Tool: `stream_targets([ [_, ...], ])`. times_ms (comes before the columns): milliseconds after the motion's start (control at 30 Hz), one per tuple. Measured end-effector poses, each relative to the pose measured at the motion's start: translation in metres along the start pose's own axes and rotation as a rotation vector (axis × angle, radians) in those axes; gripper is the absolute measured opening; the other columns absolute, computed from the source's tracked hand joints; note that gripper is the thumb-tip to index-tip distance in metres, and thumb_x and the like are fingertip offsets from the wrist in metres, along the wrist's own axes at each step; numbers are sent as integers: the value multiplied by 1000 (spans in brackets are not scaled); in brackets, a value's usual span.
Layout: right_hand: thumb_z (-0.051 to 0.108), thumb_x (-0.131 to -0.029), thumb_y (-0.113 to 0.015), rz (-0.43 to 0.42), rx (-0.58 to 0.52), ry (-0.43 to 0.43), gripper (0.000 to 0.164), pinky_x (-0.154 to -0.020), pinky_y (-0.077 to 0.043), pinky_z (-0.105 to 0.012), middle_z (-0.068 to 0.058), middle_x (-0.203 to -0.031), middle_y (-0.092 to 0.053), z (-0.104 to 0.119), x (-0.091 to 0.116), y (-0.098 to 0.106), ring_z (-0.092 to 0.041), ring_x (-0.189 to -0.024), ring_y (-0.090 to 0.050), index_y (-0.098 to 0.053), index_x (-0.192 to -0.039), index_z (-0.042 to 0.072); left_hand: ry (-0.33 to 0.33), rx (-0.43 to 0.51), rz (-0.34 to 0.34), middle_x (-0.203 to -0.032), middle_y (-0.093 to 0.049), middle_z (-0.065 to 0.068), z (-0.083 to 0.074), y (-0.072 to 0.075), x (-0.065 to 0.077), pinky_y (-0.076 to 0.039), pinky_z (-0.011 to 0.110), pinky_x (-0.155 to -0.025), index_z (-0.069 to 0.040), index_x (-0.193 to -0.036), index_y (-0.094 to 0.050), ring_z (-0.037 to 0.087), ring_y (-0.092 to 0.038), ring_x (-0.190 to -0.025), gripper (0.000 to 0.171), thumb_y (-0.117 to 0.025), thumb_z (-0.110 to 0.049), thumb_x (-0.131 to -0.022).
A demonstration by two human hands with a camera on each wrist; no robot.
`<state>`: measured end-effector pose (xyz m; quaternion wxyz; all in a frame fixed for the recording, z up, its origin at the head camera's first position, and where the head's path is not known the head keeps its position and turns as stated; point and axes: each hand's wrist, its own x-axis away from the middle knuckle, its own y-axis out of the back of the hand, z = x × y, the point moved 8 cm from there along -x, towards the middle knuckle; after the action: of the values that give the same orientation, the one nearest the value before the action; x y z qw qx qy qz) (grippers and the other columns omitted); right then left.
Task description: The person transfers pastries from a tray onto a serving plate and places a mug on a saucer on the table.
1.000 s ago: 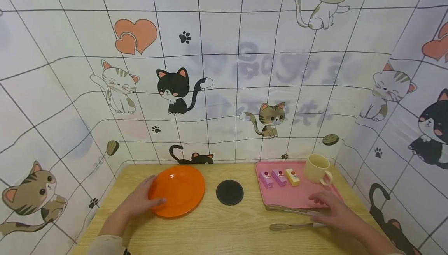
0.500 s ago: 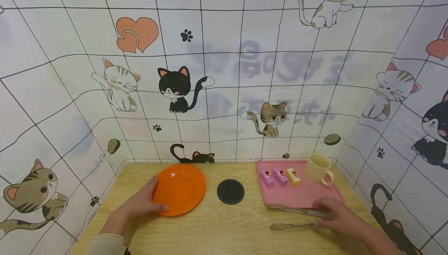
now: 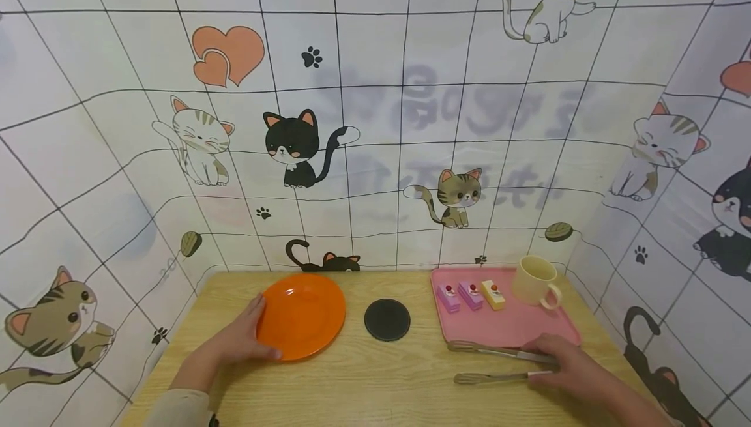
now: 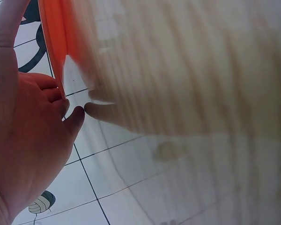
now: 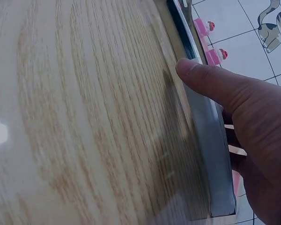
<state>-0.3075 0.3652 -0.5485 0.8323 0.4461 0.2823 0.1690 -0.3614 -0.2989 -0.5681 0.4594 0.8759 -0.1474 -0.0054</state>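
An orange plate [image 3: 301, 315] lies at the left of the wooden table [image 3: 381, 381]. My left hand [image 3: 237, 342] holds its left rim, with the thumb on the near edge and the fingers curled along the side; the left wrist view shows the plate [image 4: 54, 42] edge against my curled fingertips [image 4: 61, 105]. Metal tongs [image 3: 495, 363] lie open just in front of a pink tray [image 3: 516, 329]. My right hand [image 3: 566, 365] grips their handle end. In the right wrist view my thumb [image 5: 210, 79] presses on the tongs' metal arm [image 5: 206, 126].
The tray carries three small cakes [image 3: 471, 295] and a cream mug [image 3: 534, 280] at its far right. A black round coaster [image 3: 387, 319] sits between plate and tray. Cat-patterned cloth walls [image 3: 375, 120] close in the table on three sides.
My right hand has slid back from the tray's front edge and closed round the tongs' handle end. The left hand stays at the plate's rim, its thumb slightly nearer.
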Motion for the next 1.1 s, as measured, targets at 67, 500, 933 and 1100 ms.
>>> stream_targets([
  [67,33,-82,-99,-6,10,-1,48,-91,-51,-17,14,-113,-71,0,1,0,-3,-103,-63,-80,-123,16,4,0,4,-180,-5,35,-1,0,1,-20,74,-129,13,-171,-15,58,-11,-164,144,-100,-53,-75],
  [500,31,-85,-97,-1,-31,-23,44,-92,-47,-12,17,-111,-67,-1,2,-2,-2,-103,-60,-81,-123,17,7,-45,8,-179,-6,36,-4,2,1,-23,75,-127,13,-170,-16,59,-13,-164,145,-100,-56,-74],
  [933,27,-92,-92,127,-202,-149,33,-89,-54,-18,11,-112,-70,-4,-2,-5,0,-101,-62,-75,-120,17,14,-25,29,-179,-5,35,-7,3,3,-22,76,-127,13,-170,-14,58,-10,-164,144,-99,-56,-77],
  [1100,27,-92,-92,161,-223,-165,35,-89,-54,-20,9,-114,-70,-6,-2,-8,0,-102,-62,-73,-121,17,16,-22,31,-180,-4,35,-8,2,3,-21,76,-127,13,-170,-15,59,-10,-164,144,-99,-56,-76],
])
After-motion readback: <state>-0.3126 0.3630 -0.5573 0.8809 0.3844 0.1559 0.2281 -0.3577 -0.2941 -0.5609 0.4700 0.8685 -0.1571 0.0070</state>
